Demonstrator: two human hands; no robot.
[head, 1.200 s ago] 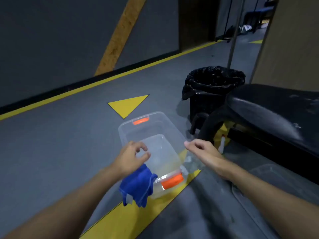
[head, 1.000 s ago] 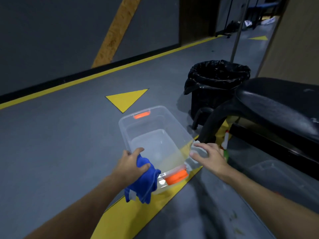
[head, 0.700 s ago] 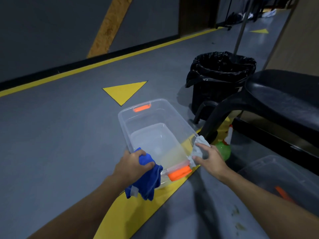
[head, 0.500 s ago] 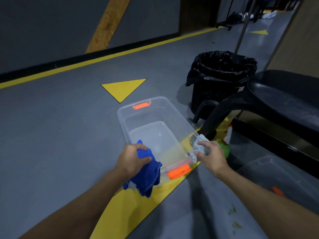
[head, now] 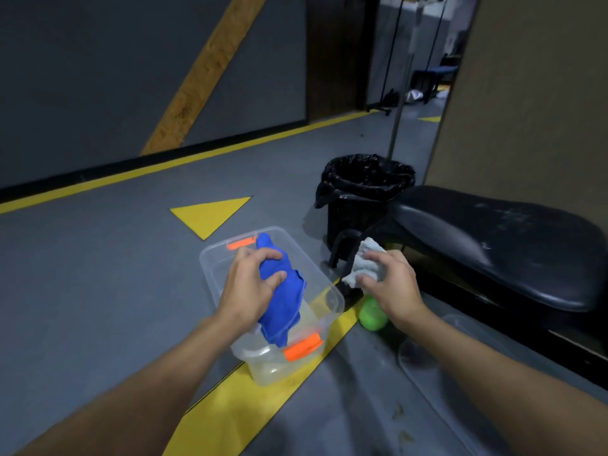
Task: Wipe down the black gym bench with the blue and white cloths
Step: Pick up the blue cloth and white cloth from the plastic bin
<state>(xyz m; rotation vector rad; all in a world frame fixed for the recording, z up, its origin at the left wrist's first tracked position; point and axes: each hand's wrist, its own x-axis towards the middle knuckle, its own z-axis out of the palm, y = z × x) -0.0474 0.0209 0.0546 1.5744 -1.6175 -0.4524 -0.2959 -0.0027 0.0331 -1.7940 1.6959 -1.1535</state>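
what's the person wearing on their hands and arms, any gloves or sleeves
Nothing shows. The left hand and right hand are bare, with no gloves and no rings visible. The left forearm and right forearm are bare to the frame's edge: no sleeves, watch or wristband.

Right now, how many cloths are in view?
2. The blue cloth is gripped in the left hand over the clear bin; the white cloth is gripped in the right hand beside the black bench. Others may be hidden in the bin.
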